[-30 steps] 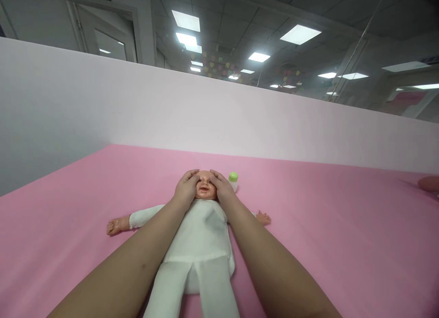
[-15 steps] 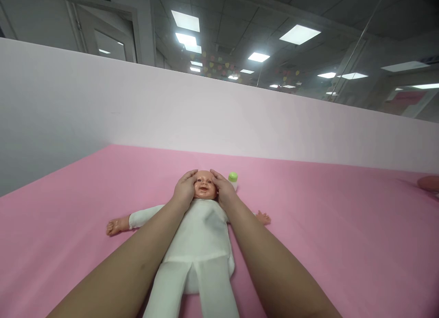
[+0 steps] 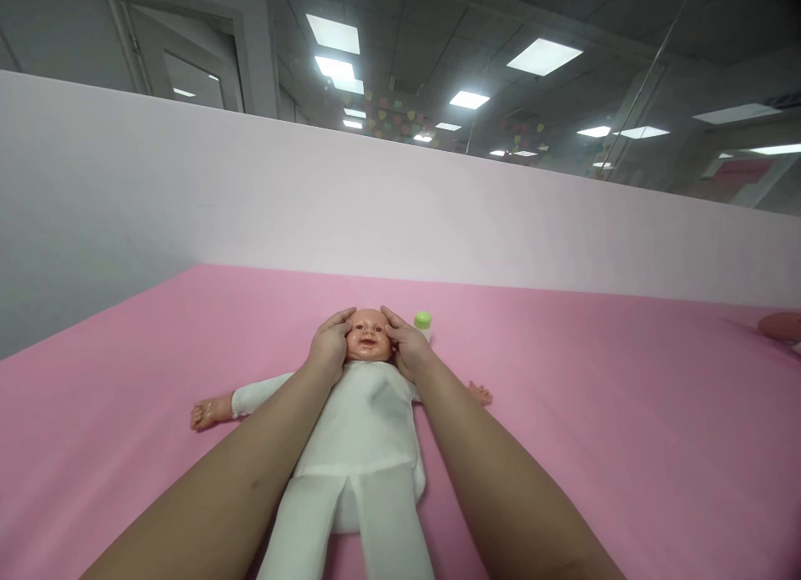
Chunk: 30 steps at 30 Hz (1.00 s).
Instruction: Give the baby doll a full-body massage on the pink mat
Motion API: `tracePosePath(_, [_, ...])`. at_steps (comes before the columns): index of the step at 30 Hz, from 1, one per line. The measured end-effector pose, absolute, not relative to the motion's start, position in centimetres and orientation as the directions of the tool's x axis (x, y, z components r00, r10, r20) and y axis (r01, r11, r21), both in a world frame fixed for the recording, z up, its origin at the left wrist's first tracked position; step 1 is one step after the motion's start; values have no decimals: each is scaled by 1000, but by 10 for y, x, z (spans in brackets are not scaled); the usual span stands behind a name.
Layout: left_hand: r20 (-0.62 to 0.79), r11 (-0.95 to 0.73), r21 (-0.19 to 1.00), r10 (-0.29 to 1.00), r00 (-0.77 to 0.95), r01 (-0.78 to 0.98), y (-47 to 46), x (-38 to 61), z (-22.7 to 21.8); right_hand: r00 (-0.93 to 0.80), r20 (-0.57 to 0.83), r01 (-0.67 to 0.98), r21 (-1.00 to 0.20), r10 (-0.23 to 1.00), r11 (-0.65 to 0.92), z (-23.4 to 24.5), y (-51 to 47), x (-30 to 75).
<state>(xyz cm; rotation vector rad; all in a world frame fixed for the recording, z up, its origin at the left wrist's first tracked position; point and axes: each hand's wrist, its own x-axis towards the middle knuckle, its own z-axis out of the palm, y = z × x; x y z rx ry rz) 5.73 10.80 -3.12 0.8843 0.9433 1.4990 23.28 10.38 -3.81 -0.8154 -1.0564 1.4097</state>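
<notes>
A baby doll (image 3: 360,430) with a white cloth body lies on its back on the pink surface, face up, its arms spread to both sides. My left hand (image 3: 330,344) cups the left side of its head, fingers along the temple and cheek. On the other side of the head, my right hand (image 3: 408,344) rests in the same way. The smiling plastic face shows between my two hands. Just behind my right hand is a white bottle with a green cap (image 3: 423,320), its lower part hidden.
The pink padded surface (image 3: 594,413) runs up to a low white wall (image 3: 400,204) at the back and left. At the far right edge lies a skin-toned object (image 3: 779,325), partly cut off. Beyond the wall are glass panels and a door (image 3: 188,58).
My left hand has shifted slightly outward, so more of the doll's cheek shows. My right hand stays at the head, and the view has moved a little.
</notes>
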Motion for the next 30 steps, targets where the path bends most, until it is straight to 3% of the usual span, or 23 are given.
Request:
tracePosePath(7, [37, -97, 922, 986, -165, -376, 110, 57, -34, -195, 111, -385, -922, 974, 28, -40, 105, 237])
tracePosePath(17, [90, -118, 936, 991, -99, -331, 100, 56, -27, -157, 155, -311, -945, 975, 100, -34, 95, 226])
tracePosePath(24, [115, -136, 949, 989, -92, -283, 99, 56, -28, -37, 161, -145, -977, 986, 154, -27, 93, 218])
tracePosePath(30, [109, -130, 970, 988, -106, -208, 97, 57, -23, -56, 170, -188, -970, 984, 157, -32, 97, 218])
